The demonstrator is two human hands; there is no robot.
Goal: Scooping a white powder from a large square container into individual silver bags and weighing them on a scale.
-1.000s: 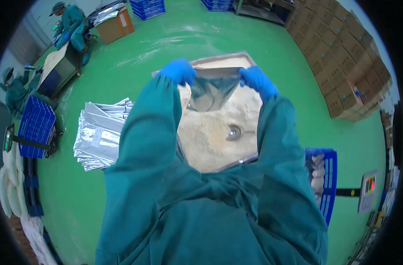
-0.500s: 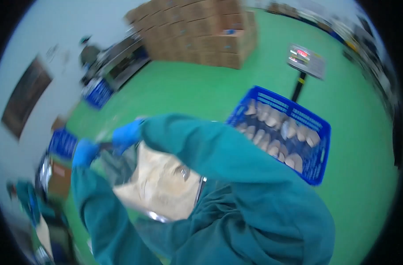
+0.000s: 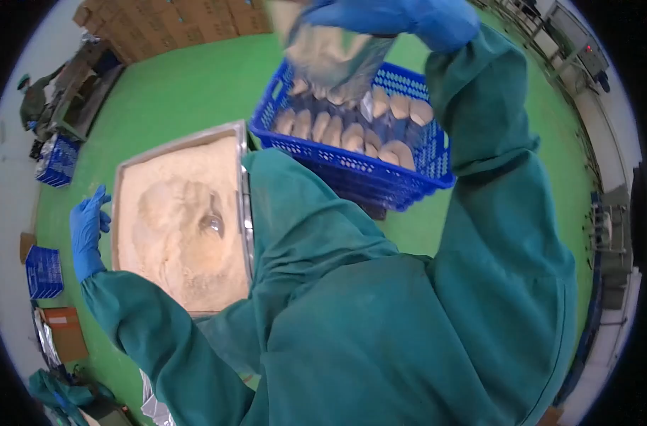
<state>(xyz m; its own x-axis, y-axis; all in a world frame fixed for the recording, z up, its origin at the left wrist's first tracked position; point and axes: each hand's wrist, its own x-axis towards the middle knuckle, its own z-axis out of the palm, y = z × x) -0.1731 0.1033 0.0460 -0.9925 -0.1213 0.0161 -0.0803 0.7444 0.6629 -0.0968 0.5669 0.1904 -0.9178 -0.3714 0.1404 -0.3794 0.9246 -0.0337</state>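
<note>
My right hand [image 3: 437, 21], in a blue glove, is closed on the top of a clear plastic bag [image 3: 334, 60] part-filled with pale powder. The bag hangs over a blue plastic crate [image 3: 401, 177], where several similar bags of powder [image 3: 352, 136] stand in rows. My left hand [image 3: 88, 226], also gloved in blue, is empty with fingers apart, beside the left edge of a metal tray [image 3: 243, 206]. Pale powder [image 3: 171, 252] fills the tray, hollowed in the middle, and a shiny metal scoop [image 3: 212, 224] lies partly sunk in it.
Stacked cardboard boxes [image 3: 174, 25] stand on the green floor at the back. At far left a person [image 3: 36, 99] is by a work table [image 3: 89, 92], with blue baskets [image 3: 57, 162] nearby. Equipment lines the right wall.
Both hands were together on the bag left of the tray. My right hand has carried it right, over the crate; my left hand has let go. The view has turned.
</note>
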